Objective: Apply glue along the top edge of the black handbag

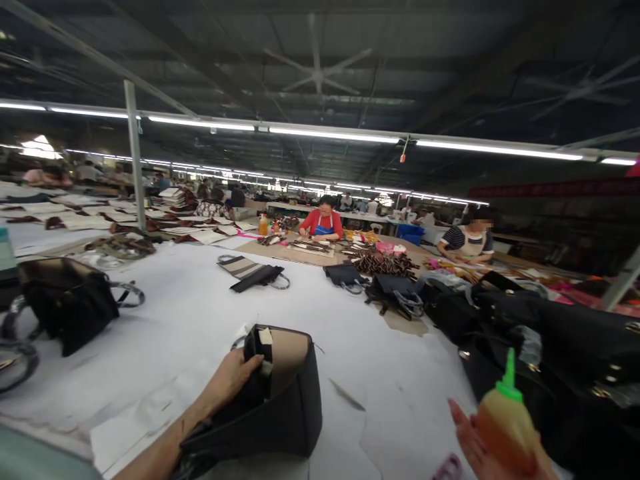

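the left hand grasped the edge of a black, leather-like bag with a beige lining, probably steadying its open mouth, as it rested on the white-covered table. the right hand gripped an amber-filled, green-nozzled plastic bottle, tip upward, perhaps against drips, apart from the bag.

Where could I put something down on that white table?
Bare white tabletop shows between the handbag at left and the striped bag, and between that and the open black bag in the left hand. The right is crowded with piled black bags.
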Available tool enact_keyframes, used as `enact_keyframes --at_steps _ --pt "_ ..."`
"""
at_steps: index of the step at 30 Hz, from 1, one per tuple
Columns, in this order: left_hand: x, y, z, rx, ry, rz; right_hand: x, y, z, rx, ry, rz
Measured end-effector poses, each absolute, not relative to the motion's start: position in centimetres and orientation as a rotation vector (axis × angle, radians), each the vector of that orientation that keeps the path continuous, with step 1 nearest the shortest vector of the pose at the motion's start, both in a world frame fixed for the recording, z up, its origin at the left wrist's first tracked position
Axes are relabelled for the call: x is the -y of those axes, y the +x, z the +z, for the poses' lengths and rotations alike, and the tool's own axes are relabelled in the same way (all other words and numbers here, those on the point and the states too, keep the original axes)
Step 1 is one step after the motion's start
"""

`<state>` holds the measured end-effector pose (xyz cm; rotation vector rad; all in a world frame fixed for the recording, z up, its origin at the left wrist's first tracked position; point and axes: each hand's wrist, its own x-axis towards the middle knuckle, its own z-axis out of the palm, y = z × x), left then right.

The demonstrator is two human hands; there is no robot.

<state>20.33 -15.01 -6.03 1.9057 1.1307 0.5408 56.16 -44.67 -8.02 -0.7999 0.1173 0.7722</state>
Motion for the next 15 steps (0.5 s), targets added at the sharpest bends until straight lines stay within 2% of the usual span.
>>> enact_keyframes --at_steps 4,8,12,15 --pt "14.8 20.4 -5.9 -1.142 1.924 0.541 42.5 58.2 2.5 -0.039 -0.728 0.554" --pt "14.6 20.4 -6.2 -1.107 1.933 0.551 38.8 58.1 11.2 0.101 -0.65 0.581" --pt "14.5 20.5 -6.7 -1.08 1.927 0.578 33.3 54.2 16.1 0.214 -0.591 0.806" --pt "14.3 20.5 -7.1 -1.09 1.912 0.604 29.4 48.7 17.1 0.275 -0.532 0.994"
